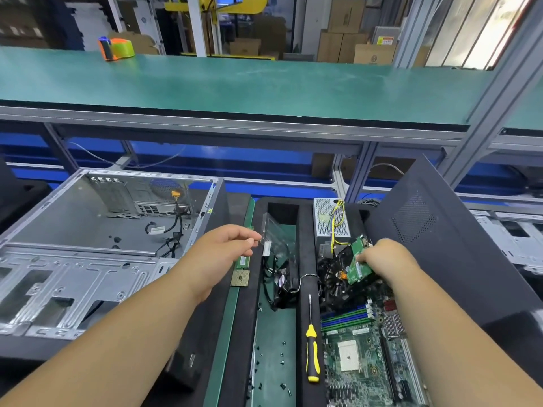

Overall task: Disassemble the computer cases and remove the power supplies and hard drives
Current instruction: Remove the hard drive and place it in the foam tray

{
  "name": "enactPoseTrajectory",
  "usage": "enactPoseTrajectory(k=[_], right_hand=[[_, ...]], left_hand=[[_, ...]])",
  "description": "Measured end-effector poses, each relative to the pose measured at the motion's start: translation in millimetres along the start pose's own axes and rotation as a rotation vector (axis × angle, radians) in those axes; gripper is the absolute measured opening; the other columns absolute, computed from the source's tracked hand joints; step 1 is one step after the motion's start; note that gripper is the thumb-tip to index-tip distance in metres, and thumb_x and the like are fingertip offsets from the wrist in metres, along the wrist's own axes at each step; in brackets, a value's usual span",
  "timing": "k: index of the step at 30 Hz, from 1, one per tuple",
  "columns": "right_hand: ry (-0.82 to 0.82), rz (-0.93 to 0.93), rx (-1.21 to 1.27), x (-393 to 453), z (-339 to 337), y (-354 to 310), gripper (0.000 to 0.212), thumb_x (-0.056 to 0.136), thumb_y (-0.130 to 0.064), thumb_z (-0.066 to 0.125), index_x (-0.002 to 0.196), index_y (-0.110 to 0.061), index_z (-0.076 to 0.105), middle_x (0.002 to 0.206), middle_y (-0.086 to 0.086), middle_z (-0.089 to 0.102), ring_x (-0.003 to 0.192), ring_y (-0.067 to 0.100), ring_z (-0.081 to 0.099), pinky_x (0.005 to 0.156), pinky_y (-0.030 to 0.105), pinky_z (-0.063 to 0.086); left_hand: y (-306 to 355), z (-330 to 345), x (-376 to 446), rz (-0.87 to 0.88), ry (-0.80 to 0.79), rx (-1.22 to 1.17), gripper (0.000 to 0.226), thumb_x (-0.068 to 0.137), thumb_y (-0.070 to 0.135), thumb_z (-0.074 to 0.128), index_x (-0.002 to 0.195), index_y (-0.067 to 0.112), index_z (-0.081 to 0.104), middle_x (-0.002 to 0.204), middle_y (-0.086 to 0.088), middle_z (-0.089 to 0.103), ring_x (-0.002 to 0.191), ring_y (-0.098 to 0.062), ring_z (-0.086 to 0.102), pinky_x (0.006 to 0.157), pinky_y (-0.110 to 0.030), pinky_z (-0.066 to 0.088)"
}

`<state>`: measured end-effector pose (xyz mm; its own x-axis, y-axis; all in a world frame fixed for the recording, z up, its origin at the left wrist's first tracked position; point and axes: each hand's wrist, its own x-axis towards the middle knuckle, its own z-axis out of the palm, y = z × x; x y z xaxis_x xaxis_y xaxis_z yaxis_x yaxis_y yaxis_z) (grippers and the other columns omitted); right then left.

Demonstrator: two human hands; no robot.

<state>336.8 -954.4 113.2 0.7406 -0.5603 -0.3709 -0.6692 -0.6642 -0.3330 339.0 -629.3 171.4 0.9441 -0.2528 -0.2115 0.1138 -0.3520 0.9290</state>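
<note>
An open silver computer case (pixel 88 230) lies on its side at the left, stripped, with loose black cables inside. My right hand (pixel 385 259) grips a hard drive (pixel 360 259), green circuit board facing up, above a black graphics card (pixel 340 277). A silver power supply (pixel 327 218) with yellow wires stands just behind it. My left hand (pixel 223 251) hovers with loosely curled fingers beside a clear plastic piece (pixel 276 233), holding nothing.
A motherboard (pixel 361 356) lies at the bottom right, a yellow-handled screwdriver (pixel 311 348) left of it. A RAM stick (pixel 244 261) and CPU (pixel 240 279) lie near my left wrist. Several screws dot the green mat (pixel 273 362). A black case panel (pixel 440 245) leans at right.
</note>
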Motion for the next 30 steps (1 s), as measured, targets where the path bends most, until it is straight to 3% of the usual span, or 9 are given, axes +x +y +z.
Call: enactPoseTrajectory(k=[4, 7, 10, 13, 15, 19, 22, 26, 30], right_hand=[[0.094, -0.155, 0.046, -27, -17, -12, 0.025, 0.082, -0.037, 0.067, 0.085, -0.015, 0.055, 0.084, 0.004, 0.059, 0.074, 0.021, 0.055, 0.058, 0.034, 0.039], [0.014, -0.213, 0.098, -47, -17, -33, 0.033, 0.081, -0.040, 0.070, 0.072, -0.015, 0.050, 0.074, 0.002, 0.054, 0.064, 0.019, 0.049, 0.053, 0.033, 0.033], [-0.090, -0.237, 0.126, -63, 2, -49, 0.034, 0.078, -0.041, 0.073, 0.072, -0.012, 0.056, 0.072, 0.002, 0.056, 0.057, 0.018, 0.050, 0.049, 0.029, 0.035], [-0.169, -0.279, 0.061, -73, 32, -59, 0.038, 0.073, -0.040, 0.073, 0.062, -0.015, 0.046, 0.061, 0.001, 0.048, 0.052, 0.020, 0.044, 0.049, 0.027, 0.031], [-0.204, -0.277, -0.005, -77, 52, -65, 0.037, 0.070, -0.041, 0.073, 0.062, -0.014, 0.049, 0.058, 0.000, 0.048, 0.051, 0.020, 0.044, 0.049, 0.026, 0.032], [-0.243, -0.218, -0.096, -81, 86, -74, 0.030, 0.069, -0.041, 0.072, 0.072, -0.016, 0.056, 0.068, 0.000, 0.061, 0.058, 0.017, 0.056, 0.049, 0.026, 0.036], [-0.236, -0.183, -0.155, -79, 105, -79, 0.027, 0.072, -0.038, 0.069, 0.074, -0.016, 0.056, 0.073, 0.002, 0.063, 0.062, 0.018, 0.058, 0.050, 0.026, 0.036], [-0.181, -0.169, -0.197, -73, 120, -90, 0.020, 0.076, -0.033, 0.064, 0.073, -0.017, 0.054, 0.076, 0.001, 0.060, 0.069, 0.022, 0.060, 0.053, 0.024, 0.036], [-0.157, -0.173, -0.175, -67, 129, -99, 0.019, 0.079, -0.030, 0.063, 0.073, -0.016, 0.052, 0.075, 0.002, 0.059, 0.068, 0.022, 0.058, 0.053, 0.025, 0.037]], left_hand=[[-3, -1, 0, 0.002, 0.013, -0.015, 0.024, 0.096, 0.019, 0.056, 0.095, 0.034, 0.075, 0.100, 0.017, 0.073, 0.089, 0.002, 0.068, 0.096, -0.032, 0.046], [-5, 1, -3, 0.014, 0.017, -0.019, 0.024, 0.096, 0.020, 0.057, 0.094, 0.035, 0.075, 0.099, 0.017, 0.073, 0.087, 0.003, 0.067, 0.095, -0.031, 0.047], [-7, 1, -9, 0.036, -0.001, -0.012, 0.026, 0.096, 0.022, 0.058, 0.089, 0.042, 0.074, 0.099, 0.019, 0.072, 0.087, 0.004, 0.066, 0.088, -0.027, 0.046], [-11, -7, -15, 0.059, -0.002, 0.013, 0.027, 0.096, 0.023, 0.058, 0.088, 0.044, 0.072, 0.097, 0.016, 0.071, 0.089, 0.004, 0.065, 0.079, -0.017, 0.042], [-14, -15, -19, 0.061, 0.022, 0.023, 0.025, 0.096, 0.022, 0.058, 0.090, 0.041, 0.073, 0.093, 0.014, 0.071, 0.091, 0.002, 0.064, 0.078, -0.015, 0.041], [-18, -30, -29, 0.083, 0.039, -0.026, 0.023, 0.096, 0.016, 0.058, 0.096, 0.032, 0.074, 0.096, 0.009, 0.073, 0.093, -0.003, 0.067, 0.092, -0.023, 0.046], [-19, -42, -36, 0.129, 0.067, -0.022, 0.025, 0.095, 0.014, 0.059, 0.093, 0.034, 0.074, 0.097, 0.012, 0.073, 0.092, -0.002, 0.068, 0.079, -0.011, 0.045], [-21, -62, -42, 0.129, 0.119, -0.033, 0.028, 0.095, 0.013, 0.058, 0.091, 0.036, 0.074, 0.097, 0.012, 0.073, 0.092, -0.004, 0.068, 0.080, -0.015, 0.046], [-26, -79, -47, 0.111, 0.173, -0.048, 0.027, 0.096, 0.011, 0.058, 0.091, 0.032, 0.075, 0.094, 0.011, 0.073, 0.088, -0.002, 0.068, 0.071, -0.005, 0.045]])
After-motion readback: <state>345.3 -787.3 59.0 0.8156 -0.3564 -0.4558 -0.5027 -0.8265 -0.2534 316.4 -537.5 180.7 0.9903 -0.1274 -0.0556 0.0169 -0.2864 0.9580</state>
